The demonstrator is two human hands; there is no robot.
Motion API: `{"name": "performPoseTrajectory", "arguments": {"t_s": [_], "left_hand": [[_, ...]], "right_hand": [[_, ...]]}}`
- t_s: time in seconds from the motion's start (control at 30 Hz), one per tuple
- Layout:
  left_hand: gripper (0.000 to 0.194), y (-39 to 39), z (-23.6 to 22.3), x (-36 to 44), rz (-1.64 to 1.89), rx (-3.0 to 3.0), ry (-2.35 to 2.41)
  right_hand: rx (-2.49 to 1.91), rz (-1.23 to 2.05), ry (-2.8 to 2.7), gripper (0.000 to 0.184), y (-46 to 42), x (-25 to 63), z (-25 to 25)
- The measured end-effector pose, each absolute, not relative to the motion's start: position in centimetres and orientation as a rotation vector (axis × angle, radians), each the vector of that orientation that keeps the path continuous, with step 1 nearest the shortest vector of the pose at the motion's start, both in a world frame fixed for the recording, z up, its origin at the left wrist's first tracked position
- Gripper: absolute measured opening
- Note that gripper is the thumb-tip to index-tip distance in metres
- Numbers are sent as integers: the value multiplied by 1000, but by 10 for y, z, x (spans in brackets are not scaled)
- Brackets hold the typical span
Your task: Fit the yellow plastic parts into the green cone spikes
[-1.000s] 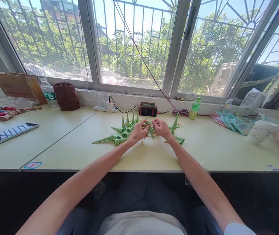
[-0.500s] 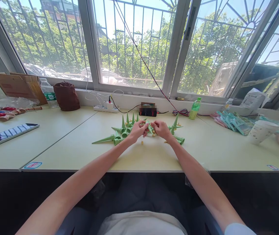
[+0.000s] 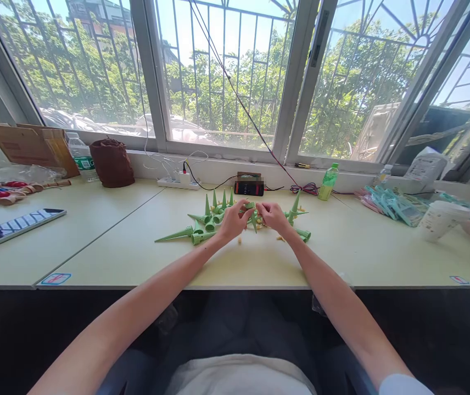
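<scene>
1. The left hand was clamped on a pale green, hollow plastic cone, its fingers and thumb closed about the wide end; this stood just on the near side of the black, flat, rectangular device, the landmark here.
2. The right hand, nearer than the device and a little to its right, had its fingertips drawn together beside the cone's wide end. Whether they gripped anything could not be told.
3. The held cone lay between the two hands, tilted, its narrow tip pointing down toward the pale, smooth-topped desk.
4. To the near left of the device lay a cluster of matching green plastic cones, smooth and tapering to points; some stood upright on their wide ends, others lay on their sides with round, open mouths showing.
5. To its near right were more green cones, one upright, others lying down.
6. A small, yellow, stubby piece sat by itself on the near side of the device, below the left hand; other small yellow bits lay to the near right, their exact shape too small to tell.
7. Well to the right of the device stood a translucent green plastic bottle.
</scene>
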State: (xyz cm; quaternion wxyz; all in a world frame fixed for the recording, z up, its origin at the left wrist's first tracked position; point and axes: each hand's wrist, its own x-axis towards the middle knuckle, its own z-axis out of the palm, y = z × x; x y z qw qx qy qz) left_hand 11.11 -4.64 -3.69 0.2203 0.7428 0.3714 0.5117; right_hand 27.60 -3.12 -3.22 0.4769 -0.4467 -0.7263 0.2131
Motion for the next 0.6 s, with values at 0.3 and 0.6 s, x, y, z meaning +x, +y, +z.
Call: {"name": "performPoseTrajectory", "arguments": {"t_s": [0.3,0.6], "left_hand": [[51,-43,-30,114,1320,1581,909],[74,-38,-29,109,854,1228,794]], "right_hand": [[-1004,454,-1614,49,-28,274,-32],[-987,525,-1750,45,-36,271,-32]]}}
